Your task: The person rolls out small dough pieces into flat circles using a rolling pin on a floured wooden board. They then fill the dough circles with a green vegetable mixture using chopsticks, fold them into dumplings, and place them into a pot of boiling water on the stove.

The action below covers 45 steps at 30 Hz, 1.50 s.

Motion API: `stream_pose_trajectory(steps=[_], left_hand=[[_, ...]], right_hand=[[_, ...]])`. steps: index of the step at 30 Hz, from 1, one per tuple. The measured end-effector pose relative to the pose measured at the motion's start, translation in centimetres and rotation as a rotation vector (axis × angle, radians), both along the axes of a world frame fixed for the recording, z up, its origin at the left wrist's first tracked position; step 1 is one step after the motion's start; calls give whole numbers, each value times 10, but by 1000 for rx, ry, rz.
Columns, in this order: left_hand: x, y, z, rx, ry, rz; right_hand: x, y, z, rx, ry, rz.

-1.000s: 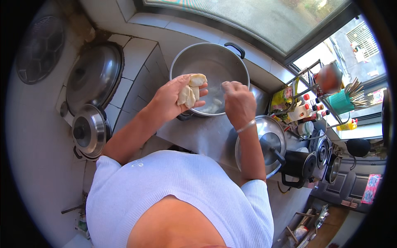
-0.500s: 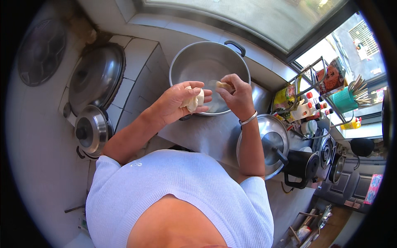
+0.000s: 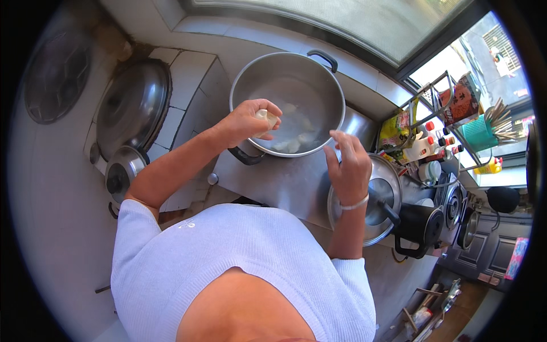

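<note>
A large metal pot point(image 3: 296, 73) stands on the metal counter, with several pale pieces point(image 3: 297, 141) low inside it. Over its left rim I hold a lump of whitish dough point(image 3: 265, 118) in my left hand point(image 3: 242, 122), the fingers curled round it. My right hand point(image 3: 350, 168) is at the pot's right edge, above a round metal lid point(image 3: 393, 185). Its fingers are outstretched and hold nothing. A bracelet circles that wrist.
Left of the pot, a big dark lid point(image 3: 134, 105) sits on a tiled stove, with a smaller lidded pan point(image 3: 121, 174) near my left forearm. To the right stand a black pot point(image 3: 419, 228), a gas burner point(image 3: 454, 204) and a rack with bottles, packets and a teal chopstick holder point(image 3: 477, 135).
My right hand has left the pot and swung right and nearer, and the piece it pinched is gone from it. My left hand has turned, its fingers closing round the dough.
</note>
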<state>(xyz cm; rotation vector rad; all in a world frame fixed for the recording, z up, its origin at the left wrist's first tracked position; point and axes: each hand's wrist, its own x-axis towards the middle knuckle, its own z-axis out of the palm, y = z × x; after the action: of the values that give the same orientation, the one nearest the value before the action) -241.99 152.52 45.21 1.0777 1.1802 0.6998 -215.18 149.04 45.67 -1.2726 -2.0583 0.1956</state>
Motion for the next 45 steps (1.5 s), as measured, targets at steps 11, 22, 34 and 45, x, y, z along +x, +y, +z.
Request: stream_pose_trajectory(steps=[11,22,34,45], left_hand=[[12,18,-19,747,789,-490],[9,60,-19,876,914,-653],[37,1,53,1494,1072,12],[435,-312,0,1471,37,-269]], right_hand=[[48,-82,-27,-205,176,-142],[43,-157,-21,-309,205,-366],[95,-314,-28,-339,169,-599],[329,-557,-56,-198,112,-1135]])
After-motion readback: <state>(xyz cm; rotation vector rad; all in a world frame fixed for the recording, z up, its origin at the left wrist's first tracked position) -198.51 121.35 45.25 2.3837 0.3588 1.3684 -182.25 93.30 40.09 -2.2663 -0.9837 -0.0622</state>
